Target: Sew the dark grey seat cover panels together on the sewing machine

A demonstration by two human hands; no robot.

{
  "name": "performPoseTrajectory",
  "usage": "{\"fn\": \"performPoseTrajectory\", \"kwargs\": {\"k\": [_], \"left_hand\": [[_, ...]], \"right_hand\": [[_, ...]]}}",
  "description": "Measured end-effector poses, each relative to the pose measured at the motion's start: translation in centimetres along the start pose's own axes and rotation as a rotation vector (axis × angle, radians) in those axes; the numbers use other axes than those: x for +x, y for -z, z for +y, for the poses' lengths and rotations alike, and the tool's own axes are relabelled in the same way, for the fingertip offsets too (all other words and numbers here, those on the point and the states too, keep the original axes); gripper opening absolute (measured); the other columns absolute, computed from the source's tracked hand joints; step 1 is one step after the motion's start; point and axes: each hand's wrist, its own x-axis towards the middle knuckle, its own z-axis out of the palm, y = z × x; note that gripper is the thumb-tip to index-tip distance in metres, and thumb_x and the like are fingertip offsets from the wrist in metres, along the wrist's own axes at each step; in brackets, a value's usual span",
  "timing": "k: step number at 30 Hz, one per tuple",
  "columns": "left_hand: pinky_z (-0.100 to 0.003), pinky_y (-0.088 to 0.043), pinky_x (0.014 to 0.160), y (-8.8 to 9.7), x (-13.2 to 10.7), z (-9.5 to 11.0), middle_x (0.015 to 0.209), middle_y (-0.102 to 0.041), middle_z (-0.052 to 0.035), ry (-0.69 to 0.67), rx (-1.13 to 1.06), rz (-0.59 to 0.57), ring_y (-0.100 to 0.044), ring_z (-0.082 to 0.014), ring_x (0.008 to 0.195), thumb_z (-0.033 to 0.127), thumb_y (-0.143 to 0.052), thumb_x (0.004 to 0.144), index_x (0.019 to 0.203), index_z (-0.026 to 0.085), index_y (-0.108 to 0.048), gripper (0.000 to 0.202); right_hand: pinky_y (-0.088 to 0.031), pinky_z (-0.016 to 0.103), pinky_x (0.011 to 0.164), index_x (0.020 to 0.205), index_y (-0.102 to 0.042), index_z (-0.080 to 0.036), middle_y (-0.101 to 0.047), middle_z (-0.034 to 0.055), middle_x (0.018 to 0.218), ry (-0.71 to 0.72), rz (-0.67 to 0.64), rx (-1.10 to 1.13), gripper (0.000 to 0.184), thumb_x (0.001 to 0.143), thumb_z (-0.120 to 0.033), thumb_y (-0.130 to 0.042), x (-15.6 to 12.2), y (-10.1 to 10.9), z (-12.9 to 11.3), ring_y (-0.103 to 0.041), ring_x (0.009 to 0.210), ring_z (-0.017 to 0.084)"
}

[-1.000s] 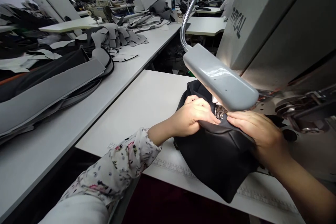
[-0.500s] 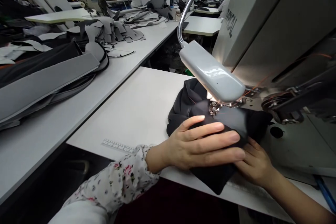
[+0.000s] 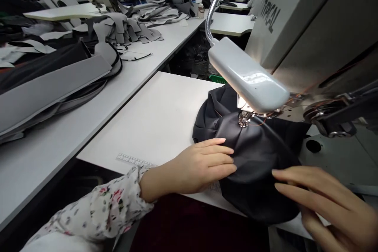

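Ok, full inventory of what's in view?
sewing machine: 1, grey, right
gooseneck lamp: 1, grey, over presser foot
presser foot: 1, silver, on fabric
black fabric piece: 1, black, under presser foot
sewing table: 1, white, centre
ruler scale: 1, pale, table's near edge
cut panels: many, grey and black, long left table
co-worker: 1, pale top, far back right
left hand: 1, floral sleeve, at fabric
right hand: 1, bare, over fabric

Hand can pass: over white worktop [image 3: 153, 118], on left side of black fabric [image 3: 254, 165] | In the way: gooseneck lamp head [image 3: 249, 75] hangs above presser foot [image 3: 243, 120] | Sewing machine head [image 3: 307, 27] stands behind, at right
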Motion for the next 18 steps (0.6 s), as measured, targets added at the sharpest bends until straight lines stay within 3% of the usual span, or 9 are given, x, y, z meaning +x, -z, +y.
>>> {"fn": "performPoseTrajectory", "kwargs": {"k": [2,3,6,8,9,11,14,16,18], "left_hand": [[-0.045,-0.033,0.131,0.9,0.5,0.7,0.146,-0.064,-0.0110,0.039,0.122,-0.102,-0.054,-0.0243,0.144,0.014,-0.048,0.102,0.135,0.011,-0.062,0.036],[-0.047,-0.032,0.131,1.3,0.9,1.0,0.153,-0.058,-0.0135,0.060,0.183,-0.157,-0.049,-0.0275,0.149,0.014,-0.049,0.101,0.140,0.009,-0.059,0.041],[-0.050,-0.032,0.130,2.1,2.5,1.2,0.158,-0.051,-0.0193,0.066,0.292,-0.256,-0.044,-0.0337,0.152,0.015,-0.053,0.096,0.145,0.005,-0.056,0.051],[-0.050,-0.033,0.129,2.4,3.6,1.0,0.157,-0.051,-0.0224,0.045,0.279,-0.283,-0.045,-0.0358,0.150,0.021,-0.059,0.092,0.142,0.003,-0.060,0.053],[-0.049,-0.034,0.129,2.5,4.0,0.8,0.155,-0.052,-0.0236,0.039,0.260,-0.296,-0.048,-0.0363,0.148,0.025,-0.062,0.091,0.138,0.003,-0.063,0.052],[-0.048,-0.037,0.127,2.7,4.6,0.5,0.147,-0.060,-0.0242,0.026,0.227,-0.312,-0.056,-0.0354,0.140,0.029,-0.064,0.089,0.127,0.004,-0.070,0.046],[-0.046,-0.042,0.123,2.7,4.8,0.3,0.132,-0.070,-0.0209,-0.007,0.193,-0.288,-0.065,-0.0327,0.127,0.026,-0.060,0.089,0.118,0.005,-0.074,0.038],[-0.046,-0.044,0.121,2.8,4.7,0.4,0.130,-0.071,-0.0205,-0.020,0.162,-0.268,-0.066,-0.0325,0.125,0.024,-0.060,0.088,0.119,0.005,-0.074,0.039],[-0.047,-0.046,0.118,3.1,4.7,0.4,0.132,-0.069,-0.0213,0.002,0.140,-0.263,-0.066,-0.0334,0.125,0.023,-0.061,0.088,0.122,0.007,-0.073,0.041]], "right_hand": [[-0.053,0.046,0.106,0.142,-0.060,-0.018,-0.058,0.0134,0.151,-0.008,-0.006,-0.100,0.048,0.095,-0.014,-0.055,2.5,-1.1,-1.0,-0.055,0.139,0.030],[-0.053,0.045,0.105,0.140,-0.061,-0.015,-0.060,0.0135,0.149,0.008,-0.012,-0.142,0.046,0.095,-0.012,-0.053,3.6,-1.6,-1.4,-0.055,0.138,0.030],[-0.054,0.039,0.090,0.110,-0.069,-0.013,-0.076,0.0096,0.109,0.068,0.027,-0.149,0.027,0.096,-0.006,-0.048,5.9,-1.5,-2.4,-0.070,0.105,0.023],[-0.051,0.037,0.087,0.092,-0.067,-0.019,-0.073,0.0035,0.086,0.148,0.110,-0.103,0.022,0.095,-0.005,-0.050,6.3,-0.1,-2.8,-0.067,0.084,0.019],[-0.050,0.037,0.091,0.089,-0.065,-0.021,-0.071,0.0014,0.082,0.177,0.140,-0.080,0.022,0.094,-0.004,-0.051,6.2,0.7,-2.9,-0.066,0.084,0.018],[-0.047,0.040,0.107,0.095,-0.065,-0.022,-0.074,0.0011,0.091,0.192,0.143,-0.054,0.021,0.091,-0.004,-0.055,5.9,1.8,-2.8,-0.068,0.100,0.018],[-0.041,0.048,0.120,0.124,-0.062,-0.015,-0.072,0.0089,0.128,0.075,-0.019,-0.109,0.035,0.092,-0.007,-0.050,5.8,1.2,-1.7,-0.062,0.130,0.023],[-0.045,0.050,0.117,0.127,-0.061,-0.013,-0.070,0.0114,0.134,0.066,-0.010,-0.162,0.037,0.093,-0.006,-0.046,6.0,0.0,-0.5,-0.063,0.131,0.024],[-0.051,0.046,0.111,0.114,-0.063,-0.015,-0.075,0.0106,0.124,0.103,0.088,-0.177,0.029,0.094,-0.003,-0.047,6.2,-0.7,0.5,-0.069,0.121,0.024]]}}
